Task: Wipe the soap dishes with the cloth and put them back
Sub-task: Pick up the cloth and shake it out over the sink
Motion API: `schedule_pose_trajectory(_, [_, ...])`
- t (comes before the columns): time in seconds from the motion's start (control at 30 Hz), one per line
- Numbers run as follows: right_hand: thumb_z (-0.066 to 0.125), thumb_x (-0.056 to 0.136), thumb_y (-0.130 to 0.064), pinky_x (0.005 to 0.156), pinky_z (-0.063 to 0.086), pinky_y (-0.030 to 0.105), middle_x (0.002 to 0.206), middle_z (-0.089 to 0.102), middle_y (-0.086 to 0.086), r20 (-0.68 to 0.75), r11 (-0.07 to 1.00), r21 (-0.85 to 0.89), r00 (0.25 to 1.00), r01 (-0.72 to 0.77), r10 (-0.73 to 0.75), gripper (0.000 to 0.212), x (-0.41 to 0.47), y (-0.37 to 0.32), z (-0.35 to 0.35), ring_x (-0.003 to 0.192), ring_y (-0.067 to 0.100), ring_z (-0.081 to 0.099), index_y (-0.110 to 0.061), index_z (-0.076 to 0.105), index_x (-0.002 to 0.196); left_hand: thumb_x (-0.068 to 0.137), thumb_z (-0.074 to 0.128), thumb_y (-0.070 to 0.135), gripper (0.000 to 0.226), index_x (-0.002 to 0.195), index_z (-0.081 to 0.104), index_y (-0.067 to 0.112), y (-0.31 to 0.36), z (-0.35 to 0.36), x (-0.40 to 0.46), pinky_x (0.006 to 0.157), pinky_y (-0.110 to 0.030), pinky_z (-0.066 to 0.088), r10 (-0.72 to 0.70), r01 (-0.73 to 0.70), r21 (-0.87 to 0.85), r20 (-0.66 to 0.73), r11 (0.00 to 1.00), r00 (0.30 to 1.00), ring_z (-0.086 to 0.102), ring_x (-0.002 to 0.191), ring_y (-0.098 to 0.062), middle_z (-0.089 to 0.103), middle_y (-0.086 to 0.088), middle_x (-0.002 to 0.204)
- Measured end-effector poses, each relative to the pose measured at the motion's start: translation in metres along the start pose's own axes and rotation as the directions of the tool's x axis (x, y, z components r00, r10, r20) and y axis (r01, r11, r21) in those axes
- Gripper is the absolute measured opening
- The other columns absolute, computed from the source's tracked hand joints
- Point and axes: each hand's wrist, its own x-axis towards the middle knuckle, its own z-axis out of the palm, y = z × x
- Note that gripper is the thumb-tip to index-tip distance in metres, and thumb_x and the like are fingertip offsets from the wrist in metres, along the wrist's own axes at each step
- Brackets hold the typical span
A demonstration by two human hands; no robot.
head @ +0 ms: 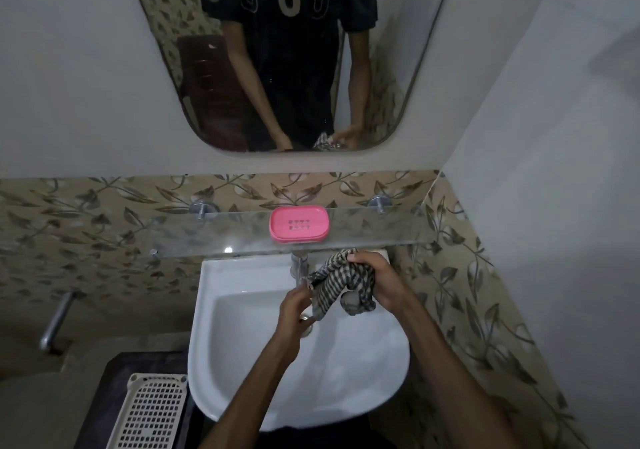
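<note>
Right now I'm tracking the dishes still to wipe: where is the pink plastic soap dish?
The pink plastic soap dish sits mid-frame on the glass wall shelf, above the white basin, below the mirror.

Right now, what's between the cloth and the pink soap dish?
Head view: only the front strip of the glass shelf separates the cloth, held by both hands, from the pink soap dish.

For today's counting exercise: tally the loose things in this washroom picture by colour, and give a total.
Pink: 1, the soap dish on the glass shelf
Checked grey and white: 1, the cloth held in both hands
Cream: 1, the basket
Total: 3
</note>
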Motion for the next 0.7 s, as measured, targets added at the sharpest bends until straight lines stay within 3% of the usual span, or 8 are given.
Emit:
schedule_pose_trajectory(0.1, [0.078,0.075,-0.029,0.079,0.060,0.034,0.095,0.081,0.011,0.073,0.995,0.098,0.997,-0.010,0.003,0.028,-0.009,-0.006,0.009,0.084,0.023,0.078,-0.007,0.084,0.092,0.082,0.062,0.017,0.039,0.119,0.073,0.011,0.014,-0.003,-0.002,0.100,-0.050,0.049,-0.003,0.024,-0.169,0.123,0.985,0.992,0.061,0.113,-0.025,0.075,-0.004,0.110])
schedule_pose_trajectory(0.17, [0.077,0.077,-0.027,0.078,0.062,0.033,0.095,0.082,0.011,0.098,0.981,0.192,0.995,-0.024,0.005,0.027,-0.012,-0.009,0.014,0.084,0.023,0.078,-0.006,0.084,0.092,0.074,0.060,0.011,0.061,0.135,0.064,0.006,0.022,-0.008,-0.001,0.109,-0.059,0.047,0.013,0.048,-0.261,0.228,0.964,0.974,0.058,0.114,-0.034,0.070,-0.016,0.119])
schedule_pose_trajectory(0.23, [0.078,0.077,-0.027,0.074,0.061,0.032,0.092,0.080,0.010,0.123,0.965,0.255,0.992,-0.054,0.023,0.026,-0.014,-0.012,0.017,0.081,0.021,0.077,-0.006,0.082,0.092,0.075,0.060,0.007,0.068,0.143,0.058,0.006,0.030,-0.011,-0.003,0.093,-0.047,0.058,0.040,0.027,-0.227,0.283,0.974,0.958,0.063,0.107,-0.033,0.068,-0.022,0.125])
schedule_pose_trajectory(0.33, [0.091,0.069,-0.024,0.051,0.054,0.029,0.078,0.075,0.010,0.156,0.938,0.341,0.988,-0.065,0.012,0.033,-0.014,-0.015,0.017,0.062,0.019,0.070,-0.003,0.077,0.090,0.079,0.060,0.001,0.062,0.141,0.061,0.004,0.040,-0.017,-0.004,0.074,-0.028,0.059,0.077,-0.036,-0.153,0.270,0.988,0.960,0.073,0.095,-0.021,0.071,-0.024,0.126])
schedule_pose_trajectory(0.43, [0.096,0.062,-0.023,0.043,0.048,0.029,0.076,0.074,0.012,0.157,0.912,0.407,0.988,-0.056,-0.010,0.046,-0.013,-0.014,0.012,0.055,0.020,0.066,-0.001,0.069,0.093,0.079,0.059,-0.005,0.060,0.139,0.062,0.000,0.046,-0.026,-0.006,0.081,-0.031,0.059,0.105,-0.044,-0.211,0.290,0.977,0.951,0.072,0.107,-0.027,0.070,-0.022,0.131])
schedule_pose_trajectory(0.57, [0.096,0.060,-0.017,0.048,0.052,0.029,0.085,0.074,0.013,0.119,0.929,0.363,0.993,-0.066,0.024,0.044,-0.013,-0.005,0.004,0.060,0.020,0.068,-0.002,0.075,0.096,0.089,0.058,0.002,0.044,0.132,0.066,-0.001,0.061,-0.031,-0.010,0.081,-0.037,0.063,0.115,-0.016,-0.326,0.286,0.945,0.951,0.074,0.099,-0.029,0.073,-0.021,0.124])
schedule_pose_trajectory(0.63, [0.089,0.064,-0.010,0.050,0.054,0.027,0.088,0.075,0.011,0.070,0.951,0.292,0.994,-0.099,0.082,0.033,-0.013,0.000,0.003,0.063,0.018,0.069,-0.003,0.077,0.094,0.092,0.063,0.007,0.032,0.122,0.070,0.000,0.073,-0.025,-0.011,0.073,-0.034,0.062,0.089,-0.015,-0.365,0.188,0.931,0.978,0.073,0.087,-0.028,0.076,-0.018,0.110])
schedule_pose_trajectory(0.7, [0.081,0.071,-0.005,0.051,0.053,0.026,0.086,0.071,0.009,-0.002,0.967,0.217,0.990,-0.136,0.140,0.021,-0.013,0.004,0.003,0.062,0.015,0.065,-0.005,0.075,0.091,0.089,0.071,0.011,0.019,0.106,0.073,0.004,0.085,-0.017,-0.013,0.056,-0.032,0.052,0.081,-0.054,-0.366,0.059,0.929,0.995,0.064,0.066,-0.024,0.071,-0.013,0.087])
